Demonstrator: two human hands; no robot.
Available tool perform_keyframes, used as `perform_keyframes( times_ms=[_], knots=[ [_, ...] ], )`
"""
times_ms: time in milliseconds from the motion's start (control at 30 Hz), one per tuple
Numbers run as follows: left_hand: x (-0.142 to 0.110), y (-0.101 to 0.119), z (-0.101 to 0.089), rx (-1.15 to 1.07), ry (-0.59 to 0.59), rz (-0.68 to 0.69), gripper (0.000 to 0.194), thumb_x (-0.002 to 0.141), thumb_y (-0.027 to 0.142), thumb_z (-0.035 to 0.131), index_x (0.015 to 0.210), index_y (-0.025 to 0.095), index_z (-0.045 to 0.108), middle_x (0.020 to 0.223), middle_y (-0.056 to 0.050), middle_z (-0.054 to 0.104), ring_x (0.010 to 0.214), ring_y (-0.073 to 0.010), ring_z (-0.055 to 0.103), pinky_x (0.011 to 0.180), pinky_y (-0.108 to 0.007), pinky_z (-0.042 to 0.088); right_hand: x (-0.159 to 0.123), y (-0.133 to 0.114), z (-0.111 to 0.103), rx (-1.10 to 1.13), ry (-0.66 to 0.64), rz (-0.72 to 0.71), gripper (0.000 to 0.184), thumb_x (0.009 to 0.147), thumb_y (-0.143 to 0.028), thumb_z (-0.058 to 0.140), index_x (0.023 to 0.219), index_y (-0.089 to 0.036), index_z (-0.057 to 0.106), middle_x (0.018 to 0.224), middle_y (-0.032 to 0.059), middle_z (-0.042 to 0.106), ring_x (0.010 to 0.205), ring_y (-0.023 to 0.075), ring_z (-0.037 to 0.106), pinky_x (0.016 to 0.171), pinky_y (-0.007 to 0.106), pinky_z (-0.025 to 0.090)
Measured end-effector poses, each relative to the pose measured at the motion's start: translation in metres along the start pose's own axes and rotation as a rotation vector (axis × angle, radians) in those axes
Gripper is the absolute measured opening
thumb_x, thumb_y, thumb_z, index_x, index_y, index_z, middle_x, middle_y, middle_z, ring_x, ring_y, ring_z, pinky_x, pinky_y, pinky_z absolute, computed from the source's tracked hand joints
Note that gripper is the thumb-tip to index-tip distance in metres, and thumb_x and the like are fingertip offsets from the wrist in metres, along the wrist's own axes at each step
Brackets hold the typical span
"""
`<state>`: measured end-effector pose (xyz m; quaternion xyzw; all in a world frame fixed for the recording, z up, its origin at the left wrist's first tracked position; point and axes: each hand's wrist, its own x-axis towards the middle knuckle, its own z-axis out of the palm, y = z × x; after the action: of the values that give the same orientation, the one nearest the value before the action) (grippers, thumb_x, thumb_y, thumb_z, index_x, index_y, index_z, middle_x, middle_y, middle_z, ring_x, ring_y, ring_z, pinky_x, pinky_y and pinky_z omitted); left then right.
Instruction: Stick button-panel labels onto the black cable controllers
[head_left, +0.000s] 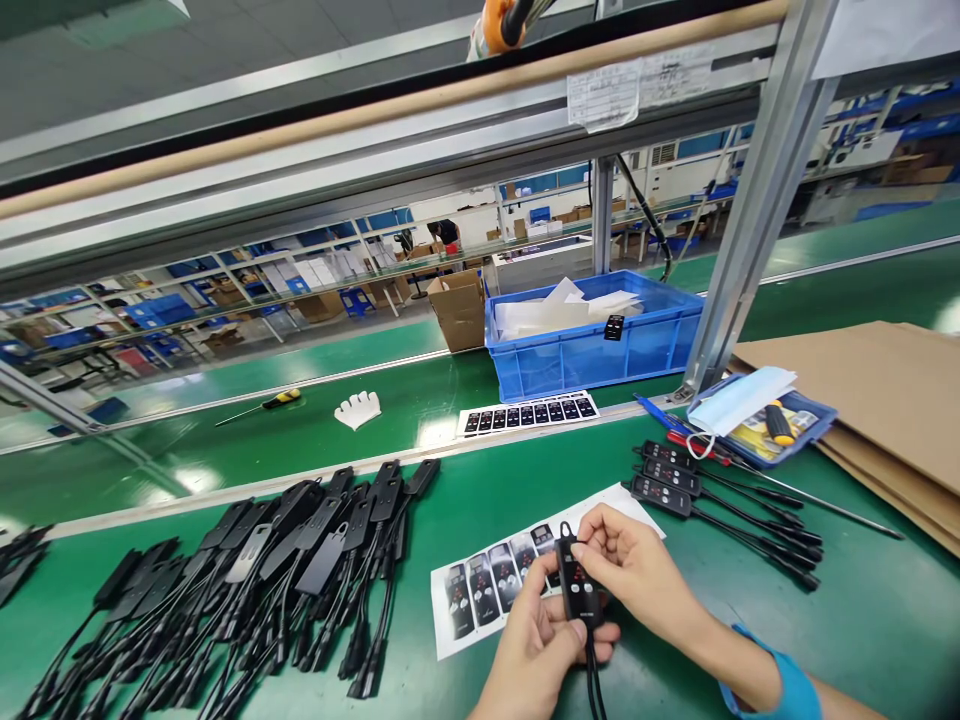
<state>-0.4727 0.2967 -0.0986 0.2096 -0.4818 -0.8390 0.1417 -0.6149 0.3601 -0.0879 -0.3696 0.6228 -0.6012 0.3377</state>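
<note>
My left hand (541, 640) is closed around a small black inline controller (580, 592) with a hanging loop on top and black cables below. Its face bears a label with red marks and pale buttons. My right hand (626, 560) pinches at the controller's upper edge, its fingertips touching the face; whether they hold a label edge is hidden. Beneath my hands lies a white label sheet (448, 645) with several black labels. To the right rest several labelled controllers (661, 496) with cables. On the left is a large pile of black controllers (322, 560), their faces mostly plain.
A blue bin (600, 358) with papers stands behind, a second label sheet (529, 413) before it. A screwdriver (279, 398) and a white glove (358, 410) lie further left. At right are a tray (814, 425) with a mask (742, 400), and cardboard sheets (877, 400). A metal post (757, 220) rises nearby.
</note>
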Motion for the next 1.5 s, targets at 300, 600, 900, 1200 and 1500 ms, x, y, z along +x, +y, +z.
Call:
perform_keyframes(
  times_ms=[300,600,900,1200,1500],
  knots=[
    [0.003,0.004,-0.003,-0.016,-0.037,-0.036,0.055,0.072,0.032,0.073,0.113,0.02,0.039,0.102,-0.014,0.069,0.084,-0.025,0.069,0.075,-0.036,0.053,0.004,0.008,-0.006,-0.167,0.009,-0.04,0.026,0.08,-0.032,0.061,0.103,-0.021,0.052,0.067,-0.0053,0.049,0.058,0.0118,0.05,0.051,0.021,0.042],
    [0.006,0.014,-0.002,-0.197,0.075,0.039,0.032,0.088,0.035,0.053,0.115,0.02,0.047,0.095,-0.01,0.069,0.089,-0.0248,0.068,0.073,-0.036,0.053,-0.008,-0.005,0.006,-0.034,-0.363,-0.063,0.075,0.061,-0.02,0.078,0.129,-0.023,0.047,0.114,0.0059,0.06,0.092,0.0221,0.06,0.071,0.027,0.053],
    [0.01,-0.001,-0.001,0.149,0.197,0.105,0.057,0.077,0.056,0.062,0.117,0.02,0.044,0.107,-0.012,0.064,0.079,-0.0215,0.068,0.062,-0.03,0.056,-0.008,0.003,0.007,-0.226,-0.2,-0.105,0.041,0.09,-0.03,0.045,0.131,-0.023,0.049,0.097,0.0067,0.063,0.083,0.0207,0.061,0.06,0.027,0.056],
    [0.009,-0.01,-0.005,0.189,0.279,0.181,0.061,0.081,0.05,0.06,0.134,0.021,0.045,0.114,-0.013,0.064,0.087,-0.0242,0.063,0.081,-0.037,0.048,-0.006,0.005,-0.005,-0.749,-0.143,-0.43,0.062,0.086,-0.022,0.047,0.144,-0.017,0.029,0.127,0.0146,0.049,0.112,0.0253,0.054,0.094,0.039,0.049],
    [0.008,-0.03,-0.031,1.245,0.386,0.553,0.03,0.081,0.01,0.044,0.088,0.025,0.07,0.086,-0.015,0.066,0.083,-0.034,0.058,0.077,-0.042,0.037,0.021,0.006,-0.044,-1.653,0.198,-0.264,0.049,0.073,0.006,0.04,0.117,-0.003,0.06,0.108,0.025,0.059,0.092,0.037,0.056,0.071,0.048,0.046]
  ],
)
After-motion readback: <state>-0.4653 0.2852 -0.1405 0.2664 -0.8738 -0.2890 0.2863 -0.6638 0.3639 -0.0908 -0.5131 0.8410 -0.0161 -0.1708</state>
